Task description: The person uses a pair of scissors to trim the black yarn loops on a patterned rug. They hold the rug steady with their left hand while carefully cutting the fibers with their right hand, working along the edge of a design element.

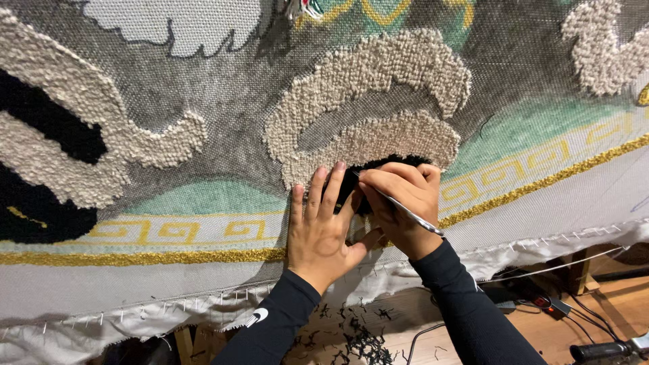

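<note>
Black sleeves [466, 311] lead up to 2 hands on the stretched rug cloth [203, 122]. Left hand [323, 230] lies open and flat; right hand [402, 203] grips thin metal scissors [405, 211] at a black yarn patch [392, 162] under cream loops [368, 101].

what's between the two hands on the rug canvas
In the head view, a patch of black tufted yarn shows in the narrow gap between the left hand and right hand, whose metal tool points into it.
</note>
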